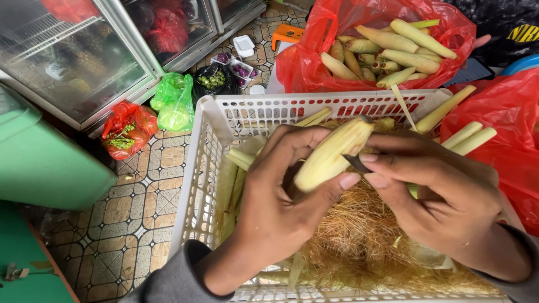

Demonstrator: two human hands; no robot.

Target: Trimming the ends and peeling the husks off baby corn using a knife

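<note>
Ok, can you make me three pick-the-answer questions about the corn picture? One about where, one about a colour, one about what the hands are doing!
1. Where is the pile of peeled baby corn?
A. in a red bag
B. on the floor
C. in the fridge

2. What colour is the basket?
A. blue
B. white
C. black

3. The left hand is
A. empty
B. waving
C. gripping a corn ear

Answers: 1 A, red plastic surrounds the corn. 2 B, its lattice walls are white. 3 C, fingers wrap the ear while the right hand presses a small blade to it.
</note>
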